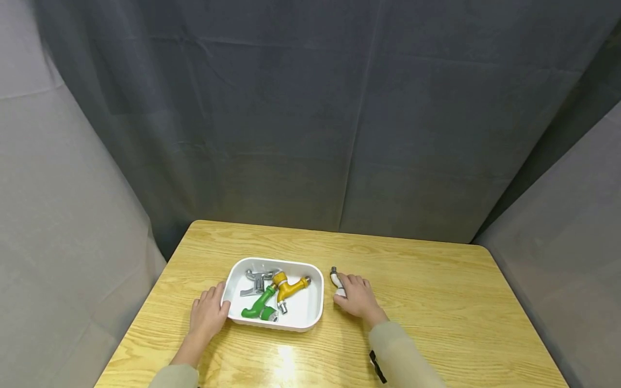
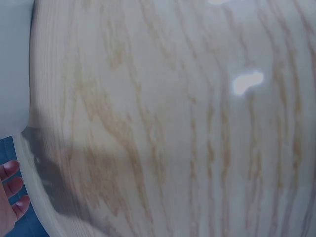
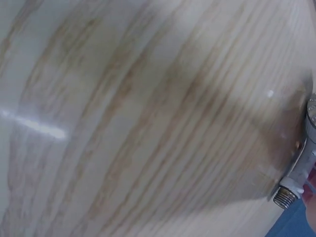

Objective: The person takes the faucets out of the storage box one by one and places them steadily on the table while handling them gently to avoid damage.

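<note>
A white tray [image 1: 310,318] holds a silver faucet [image 1: 259,283], a green faucet [image 1: 262,304] and a yellow faucet [image 1: 290,288]. My left hand [image 1: 207,315] rests against the tray's left side, its thumb at the rim. In the left wrist view, loosely bent fingertips [image 2: 14,185] show at the lower left edge. Right of the tray, my right hand [image 1: 358,295] grips a white faucet [image 1: 336,281] with a dark threaded end, mostly covered by the fingers in the head view. The right wrist view shows its body and metal thread [image 3: 285,197] at the right edge.
All of this is on a light wood-grain table [image 1: 436,302] with rounded far corners. A dark grey curtain [image 1: 291,134] hangs behind it, with pale cloth panels [image 1: 63,215] at the left and right.
</note>
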Motion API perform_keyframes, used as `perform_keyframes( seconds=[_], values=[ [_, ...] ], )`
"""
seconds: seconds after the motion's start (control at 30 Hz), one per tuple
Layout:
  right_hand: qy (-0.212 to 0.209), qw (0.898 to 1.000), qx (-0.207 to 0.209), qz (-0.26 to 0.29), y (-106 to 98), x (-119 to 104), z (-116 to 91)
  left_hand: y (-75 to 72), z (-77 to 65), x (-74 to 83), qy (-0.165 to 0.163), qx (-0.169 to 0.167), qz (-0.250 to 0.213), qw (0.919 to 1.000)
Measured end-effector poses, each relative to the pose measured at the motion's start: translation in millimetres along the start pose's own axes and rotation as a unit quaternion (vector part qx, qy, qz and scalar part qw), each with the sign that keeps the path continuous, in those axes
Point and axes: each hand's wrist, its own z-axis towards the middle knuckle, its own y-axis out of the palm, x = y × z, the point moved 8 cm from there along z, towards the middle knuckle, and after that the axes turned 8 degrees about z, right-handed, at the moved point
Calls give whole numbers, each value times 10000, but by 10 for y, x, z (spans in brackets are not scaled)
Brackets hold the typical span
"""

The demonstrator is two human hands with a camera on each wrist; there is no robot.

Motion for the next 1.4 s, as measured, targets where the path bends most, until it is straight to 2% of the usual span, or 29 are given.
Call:
perform_keyframes(
  seconds=[0.23,0.63,0.87,0.97,1.13,1.4],
  values=[
    [-106,9997,208,2,-14,-20,-34,-13,2,5,18,25,-10,10000],
    [-85,9996,273,81,23,-14,-42,3,5,1,5,1,-22,10000],
    [134,9990,313,283,3,5,7,8,10,-1,-16,-20,-23,10000],
    [106,9974,553,440,-102,-67,29,4,9,0,-22,-29,-28,10000],
    [-177,9936,949,588,-292,-283,70,3,6,-4,-47,-35,-29,10000],
    [-918,9884,1120,465,-449,-697,135,15,2,-7,-57,-78,-35,9999]
  ],
)
